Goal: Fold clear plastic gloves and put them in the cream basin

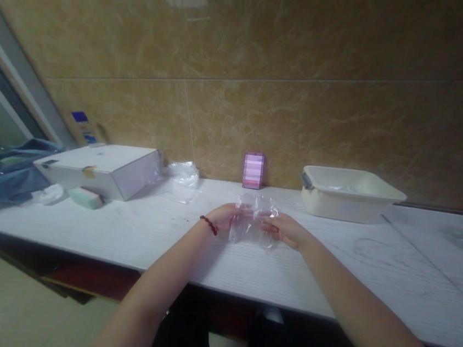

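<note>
A clear plastic bag (pixel 250 230) is held up between my two hands above the white table, in front of the phone. My left hand (pixel 226 217), with a dark red bead bracelet at the wrist, grips the bag's left side; its fingers show partly through the film. At the right side my right hand (pixel 286 229) has hold of the bag, with its fingers bent against the plastic. Glare on the film blurs the fingertips, and I cannot make out anything inside the bag.
A phone (pixel 253 171) with a blurred screen leans on the wall. To the right stands a cream plastic basin (pixel 350 208). Leftward are crumpled clear bags (pixel 183 177), a white box (pixel 104 165), a pale green block (pixel 86 198) and blue cloth (pixel 12 172) on the table (pixel 146 236).
</note>
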{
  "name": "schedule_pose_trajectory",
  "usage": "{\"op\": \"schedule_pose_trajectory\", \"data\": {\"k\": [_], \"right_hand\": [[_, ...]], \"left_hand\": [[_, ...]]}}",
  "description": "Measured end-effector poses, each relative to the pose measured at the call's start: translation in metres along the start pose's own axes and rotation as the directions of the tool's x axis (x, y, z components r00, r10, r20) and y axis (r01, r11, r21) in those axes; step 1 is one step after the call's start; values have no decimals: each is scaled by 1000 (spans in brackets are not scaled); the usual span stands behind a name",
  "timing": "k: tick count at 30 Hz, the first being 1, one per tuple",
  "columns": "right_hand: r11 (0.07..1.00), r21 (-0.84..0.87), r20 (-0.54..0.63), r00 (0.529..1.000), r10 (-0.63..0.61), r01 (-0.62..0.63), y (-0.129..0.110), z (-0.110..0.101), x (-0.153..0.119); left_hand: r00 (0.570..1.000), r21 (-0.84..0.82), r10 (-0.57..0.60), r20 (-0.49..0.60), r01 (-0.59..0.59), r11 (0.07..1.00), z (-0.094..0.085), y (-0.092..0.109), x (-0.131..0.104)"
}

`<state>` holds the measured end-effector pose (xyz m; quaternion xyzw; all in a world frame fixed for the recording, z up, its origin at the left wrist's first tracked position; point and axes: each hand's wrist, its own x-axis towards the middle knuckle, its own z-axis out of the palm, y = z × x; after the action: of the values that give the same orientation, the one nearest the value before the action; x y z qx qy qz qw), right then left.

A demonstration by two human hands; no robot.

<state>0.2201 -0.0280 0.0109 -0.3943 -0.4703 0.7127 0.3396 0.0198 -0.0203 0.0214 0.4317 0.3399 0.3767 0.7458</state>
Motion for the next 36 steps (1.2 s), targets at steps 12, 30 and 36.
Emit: {"op": "schedule_pose_trajectory", "data": {"k": [12,30,36], "right_hand": [[994,-40,-37,994,-107,106,5,-11,8],[971,-31,-93,966,-239,237,0,-6,2],[948,-75,-82,945,-316,310,-1,-6,4]], "left_hand": [[998,-22,-9,58,10,1000,-9,-4,-2],[976,-178,-4,219,44,983,-3,-5,-10],[993,-218,-46,110,69,973,-1,-2,-9]]}}
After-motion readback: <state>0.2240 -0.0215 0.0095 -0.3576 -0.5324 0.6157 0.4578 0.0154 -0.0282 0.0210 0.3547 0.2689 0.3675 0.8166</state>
